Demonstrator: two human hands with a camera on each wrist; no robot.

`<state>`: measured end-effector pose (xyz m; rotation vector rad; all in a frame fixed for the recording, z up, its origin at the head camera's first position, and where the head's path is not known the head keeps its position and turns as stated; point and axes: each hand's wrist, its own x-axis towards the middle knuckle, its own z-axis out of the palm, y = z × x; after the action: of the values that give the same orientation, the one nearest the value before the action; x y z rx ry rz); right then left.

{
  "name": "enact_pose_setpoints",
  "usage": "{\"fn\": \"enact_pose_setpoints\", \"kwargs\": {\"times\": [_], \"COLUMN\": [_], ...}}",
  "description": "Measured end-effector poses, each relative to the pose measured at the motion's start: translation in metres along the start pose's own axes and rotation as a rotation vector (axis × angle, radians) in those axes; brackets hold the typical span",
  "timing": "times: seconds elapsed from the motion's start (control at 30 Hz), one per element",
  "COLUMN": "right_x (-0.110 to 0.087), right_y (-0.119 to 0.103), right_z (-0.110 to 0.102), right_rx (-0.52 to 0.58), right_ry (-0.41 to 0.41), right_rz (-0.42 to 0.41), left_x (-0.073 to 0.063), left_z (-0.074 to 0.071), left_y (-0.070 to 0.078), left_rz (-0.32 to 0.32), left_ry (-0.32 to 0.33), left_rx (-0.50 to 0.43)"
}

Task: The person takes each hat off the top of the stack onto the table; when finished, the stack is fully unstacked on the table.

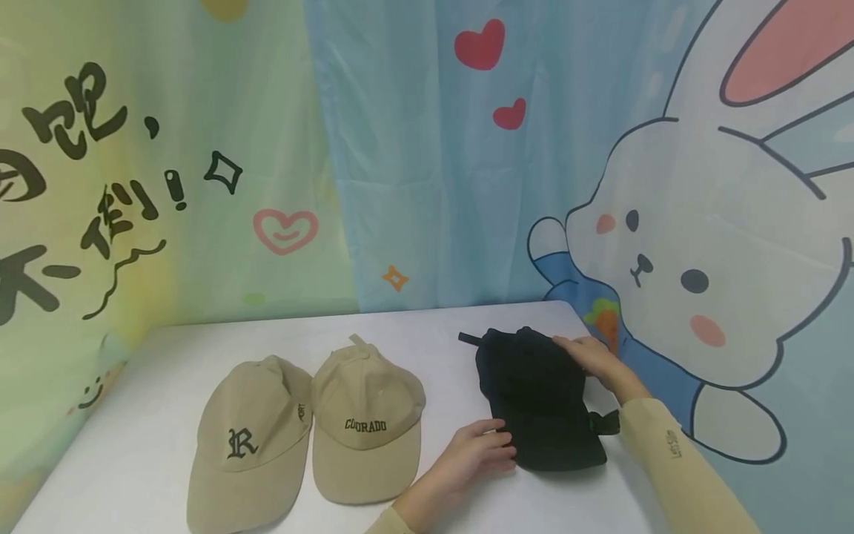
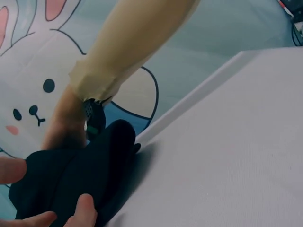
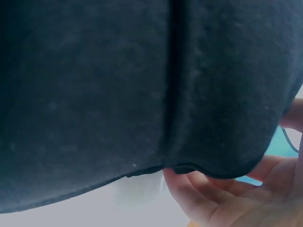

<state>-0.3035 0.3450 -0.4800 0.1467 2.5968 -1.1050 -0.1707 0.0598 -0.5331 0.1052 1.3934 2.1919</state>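
Note:
A black cap [image 1: 537, 400] lies at the right of the white table in the head view, its brim toward me and a strap end sticking out at its back left. My right hand [image 1: 590, 360] holds the cap's far right edge; in the right wrist view its fingers [image 3: 199, 194] reach beneath the dark fabric's edge, with the thumb at the right side. My left hand [image 1: 470, 456] is by the left edge of the brim, fingers extended with fingertips right at the fabric. In the left wrist view its fingers [image 2: 85, 210] overlap the cap.
Two beige caps lie side by side to the left: one with a black R [image 1: 250, 445], the other lettered COLORADO [image 1: 367, 423]. Behind the white table [image 1: 133, 445] hangs a printed curtain [image 1: 400, 148] with a cartoon rabbit. A dark wristband [image 1: 605, 423] is on my right wrist.

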Motion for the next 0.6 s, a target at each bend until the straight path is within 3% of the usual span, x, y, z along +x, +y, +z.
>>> {"fn": "enact_pose_setpoints", "kwargs": {"times": [0.23, 0.6], "right_x": [-0.0007, -0.0053], "right_y": [0.0024, -0.0003], "right_z": [0.0026, 0.0025], "right_rx": [-0.009, -0.051], "right_ry": [0.018, 0.034], "right_rz": [0.01, -0.009], "left_x": [0.002, 0.0043], "left_z": [0.0005, 0.0045], "left_y": [-0.0036, -0.0024], "left_rz": [-0.017, -0.075], "left_ry": [0.036, 0.019], "left_rx": [-0.149, -0.211]}}
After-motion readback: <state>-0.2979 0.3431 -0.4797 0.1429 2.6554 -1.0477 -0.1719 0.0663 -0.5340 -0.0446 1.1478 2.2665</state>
